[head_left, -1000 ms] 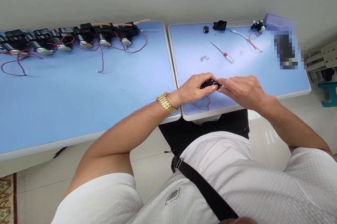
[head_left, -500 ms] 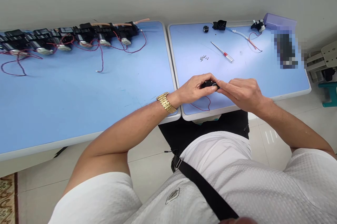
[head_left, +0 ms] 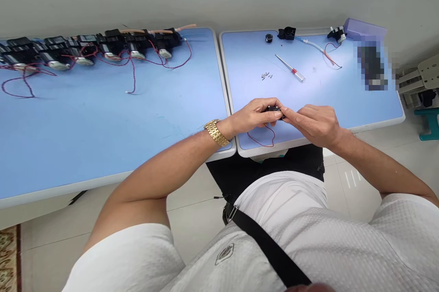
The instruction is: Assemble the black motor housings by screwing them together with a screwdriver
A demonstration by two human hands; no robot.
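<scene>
Close to the table's front edge, a small black part (head_left: 273, 109) is held between my two hands, mostly covered by fingers. My left hand (head_left: 257, 114) is closed around it, thumb along the near side. At its right end, my right hand (head_left: 313, 120) presses with thumb and forefinger pinched together, the other fingers curled in. A thin red wire (head_left: 264, 146) loops below my left hand onto the table. Beyond my hands lie several small screws (head_left: 265, 76) and a screwdriver (head_left: 291, 69) with a clear handle and red collar.
At the back are a round black piece (head_left: 269, 38), a black housing (head_left: 287, 33) with tubing, a black-and-white unit (head_left: 337, 34) with wires, and a purple box (head_left: 365, 29). A blurred dark object (head_left: 372, 66) lies right. Several black motor units (head_left: 137, 47) line the left table.
The black part has turned slightly in my fingers, so its round end shows less. My right hand has shifted a little. More of the red wire loop is visible.
</scene>
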